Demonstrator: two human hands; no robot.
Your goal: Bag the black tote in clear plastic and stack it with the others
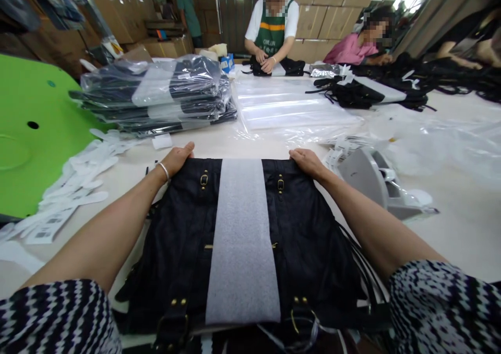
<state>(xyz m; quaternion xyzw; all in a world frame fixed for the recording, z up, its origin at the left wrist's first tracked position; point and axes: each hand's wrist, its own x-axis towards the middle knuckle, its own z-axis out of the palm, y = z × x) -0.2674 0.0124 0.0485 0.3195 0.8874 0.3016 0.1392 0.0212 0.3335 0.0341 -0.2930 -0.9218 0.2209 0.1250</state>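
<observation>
A black bag [176, 239] with gold buckles lies flat on the table in front of me, with a grey foam strip [240, 239] laid down its middle. My left hand [177, 159], a bracelet on its wrist, grips the bag's far left corner with fingers curled over the edge. At the far right corner my right hand [308, 162] is closed on the bag's edge in the same way.
A stack of bagged dark items [156, 95] lies at the left rear, clear plastic bags [289, 108] behind. White paper tags [74, 187] litter the left, beside a green chair [27, 134]. A grey tape dispenser [376, 179] stands right. Two people work across the table.
</observation>
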